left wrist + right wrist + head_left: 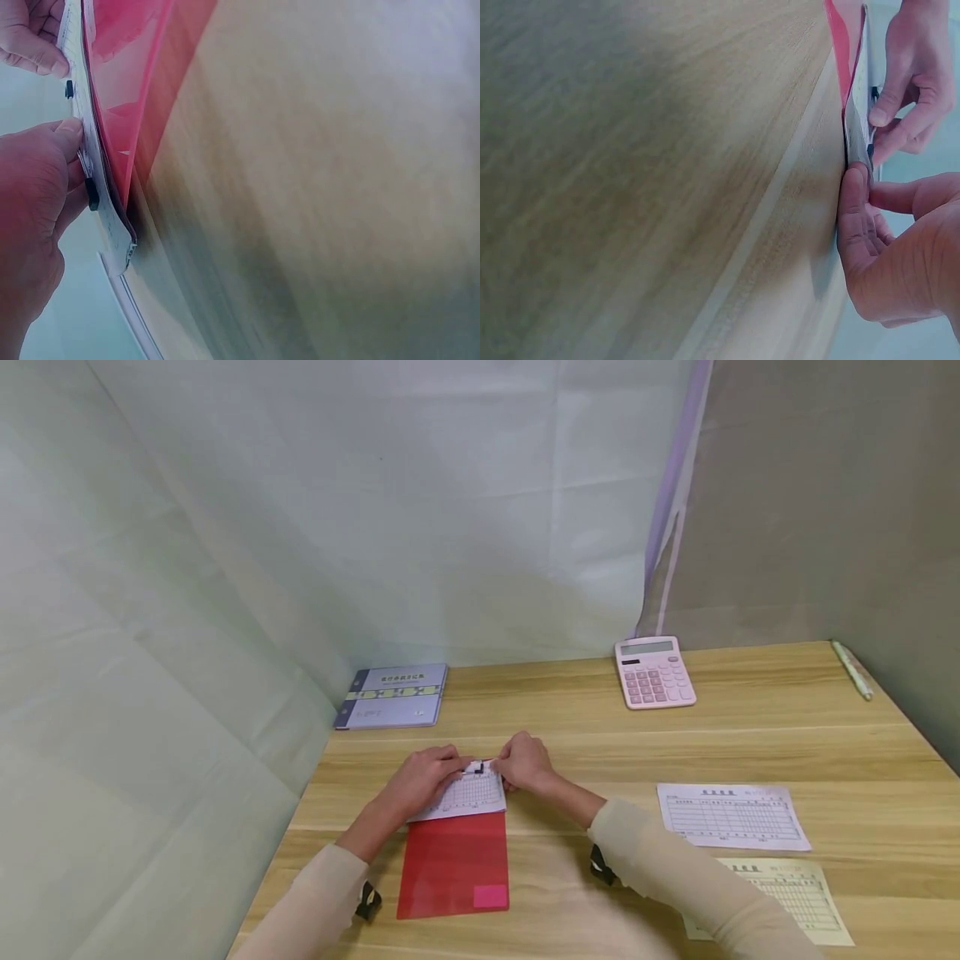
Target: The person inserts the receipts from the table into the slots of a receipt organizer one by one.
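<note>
A red translucent folder (pixel 453 864) lies on the wooden table, a pink label (pixel 490 896) at its near end. Printed forms (pixel 468 795) cover its far end, where a fastener with black pieces (pixel 479 768) sits at the top edge. My left hand (pixel 427 781) pinches the forms' top edge beside the fastener, its thumb on the top sheet in the left wrist view. At the far right corner, my right hand (pixel 527 762) pinches the sheets between thumb and fingers, as the right wrist view shows. The folder's cover (pixel 124 112) bends up under the stack.
Behind on the left lies a grey-blue account book (pixel 393 696). A pink calculator (pixel 655 672) stands at the back, and a pen (pixel 852 669) at the far right. A white form (pixel 731 816) and a yellow form (pixel 798 893) lie at right, the yellow partly under my right sleeve.
</note>
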`<action>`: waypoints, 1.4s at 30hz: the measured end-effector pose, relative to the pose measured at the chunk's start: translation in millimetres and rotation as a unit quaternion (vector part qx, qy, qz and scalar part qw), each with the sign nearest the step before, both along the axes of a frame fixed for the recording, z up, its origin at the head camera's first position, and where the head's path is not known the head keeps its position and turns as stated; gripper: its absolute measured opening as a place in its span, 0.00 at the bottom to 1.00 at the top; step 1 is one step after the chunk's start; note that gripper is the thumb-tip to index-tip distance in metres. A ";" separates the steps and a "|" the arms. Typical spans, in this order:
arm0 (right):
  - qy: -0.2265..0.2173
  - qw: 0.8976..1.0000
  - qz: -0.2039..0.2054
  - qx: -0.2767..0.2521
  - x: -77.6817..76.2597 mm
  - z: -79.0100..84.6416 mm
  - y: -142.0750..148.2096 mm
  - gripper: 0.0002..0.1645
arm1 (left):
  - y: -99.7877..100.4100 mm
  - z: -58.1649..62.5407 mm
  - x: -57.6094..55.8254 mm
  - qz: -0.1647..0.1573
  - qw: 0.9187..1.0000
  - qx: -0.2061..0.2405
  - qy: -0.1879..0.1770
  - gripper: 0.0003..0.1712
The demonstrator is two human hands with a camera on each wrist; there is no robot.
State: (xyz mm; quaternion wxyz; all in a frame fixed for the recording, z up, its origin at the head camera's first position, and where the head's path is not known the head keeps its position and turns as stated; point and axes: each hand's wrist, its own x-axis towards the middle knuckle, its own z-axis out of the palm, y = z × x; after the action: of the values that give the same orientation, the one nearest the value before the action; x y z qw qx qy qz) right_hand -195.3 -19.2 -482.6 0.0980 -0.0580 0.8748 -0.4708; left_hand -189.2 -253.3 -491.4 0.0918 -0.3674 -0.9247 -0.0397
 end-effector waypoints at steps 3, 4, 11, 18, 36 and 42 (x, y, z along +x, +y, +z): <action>-0.003 1.000 0.002 -0.002 0.1 0.0 0.4 0.13 | 0.1 0.3 0.3 0.001 1.000 0.003 -0.003 0.19; -0.005 1.000 0.004 -0.003 -0.2 0.1 0.6 0.12 | 0.1 0.5 0.3 0.003 1.000 0.004 -0.005 0.19; 0.022 1.000 0.017 0.000 -3.7 0.2 1.8 0.08 | 0.9 1.8 0.2 0.019 1.000 0.001 -0.023 0.19; 0.025 0.997 0.071 0.021 -4.1 4.1 4.9 0.11 | 0.9 2.6 0.2 0.024 0.999 0.003 -0.036 0.20; -0.068 0.994 0.060 -0.064 -2.1 -2.5 6.1 0.14 | 0.7 1.5 0.3 0.007 1.000 0.001 -0.017 0.19; -0.081 0.992 0.066 -0.066 -2.2 -0.2 7.6 0.12 | -1.3 1.8 0.6 0.017 0.999 0.011 -0.035 0.19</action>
State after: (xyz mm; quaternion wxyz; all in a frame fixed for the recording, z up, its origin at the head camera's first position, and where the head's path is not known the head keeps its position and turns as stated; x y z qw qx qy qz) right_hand -197.5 -11.6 -482.8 0.1950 -0.0839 0.8253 -0.5233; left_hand -188.6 -254.6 -489.6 0.0639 -0.3487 -0.9331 -0.0611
